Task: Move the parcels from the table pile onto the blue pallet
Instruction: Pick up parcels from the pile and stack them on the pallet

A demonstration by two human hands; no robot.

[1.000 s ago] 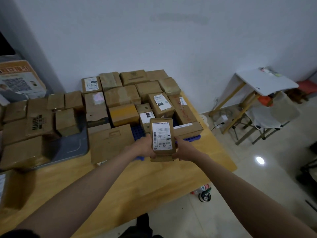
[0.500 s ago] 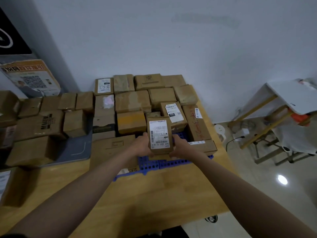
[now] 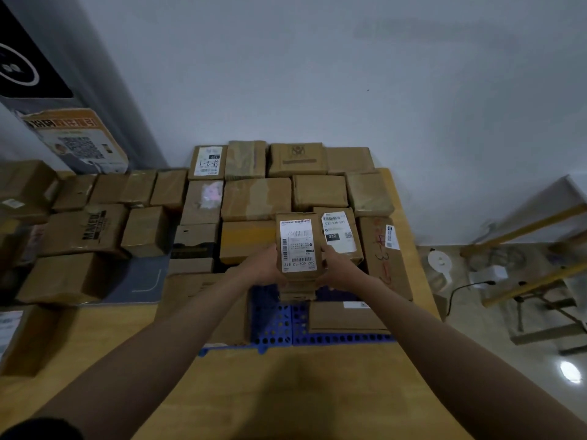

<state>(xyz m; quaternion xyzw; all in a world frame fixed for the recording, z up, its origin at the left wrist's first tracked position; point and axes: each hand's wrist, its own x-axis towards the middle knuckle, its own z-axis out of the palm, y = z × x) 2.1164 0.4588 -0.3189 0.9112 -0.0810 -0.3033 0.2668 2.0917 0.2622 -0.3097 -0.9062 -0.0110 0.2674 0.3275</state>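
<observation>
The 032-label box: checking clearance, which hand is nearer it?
Right. The right hand sits against the 032-label box; the left hand is across the held parcel.

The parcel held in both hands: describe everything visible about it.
The parcel is a small brown cardboard box, its top face turned to the camera and mostly covered by a white shipping label with barcodes and printed digits. The left hand grips its left edge, the right hand its right edge. It sits above the blue pallet, among parcels already there; whether its bottom rests on anything cannot be told.
</observation>
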